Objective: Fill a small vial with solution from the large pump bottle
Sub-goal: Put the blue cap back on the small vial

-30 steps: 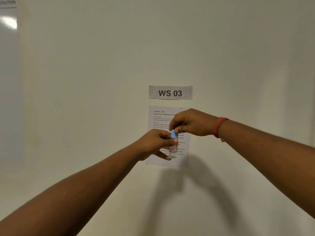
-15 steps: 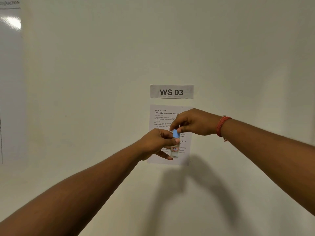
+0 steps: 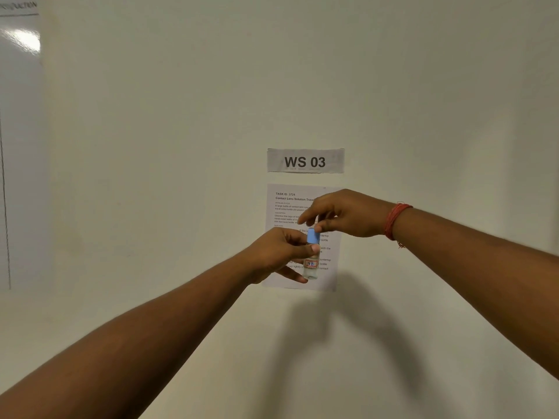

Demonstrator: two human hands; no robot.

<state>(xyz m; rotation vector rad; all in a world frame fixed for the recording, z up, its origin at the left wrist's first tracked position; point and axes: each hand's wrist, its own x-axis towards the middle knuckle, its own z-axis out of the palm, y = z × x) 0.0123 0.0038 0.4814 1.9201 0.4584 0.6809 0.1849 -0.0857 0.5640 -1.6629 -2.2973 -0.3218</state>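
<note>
A small clear vial [image 3: 311,267] with a red-edged label and a blue cap [image 3: 312,237] is held up in front of the wall. My left hand [image 3: 279,254] grips the vial's body, thumb across its neck. My right hand [image 3: 348,214], with a red thread band on the wrist, hovers just above the cap. Its thumb tip touches the cap's top edge, and its blurred index finger points left, lifted off the cap. The large pump bottle is out of view.
A sign reading WS 03 [image 3: 305,160] and a printed task sheet [image 3: 287,204] are stuck on the pale wall behind my hands. A glossy whiteboard [image 3: 18,146] fills the left edge. No tabletop is in view.
My right hand's fingers, which pinched the blue cap before, have loosened and the index finger has lifted off to the left. My left hand keeps the vial in nearly the same place.
</note>
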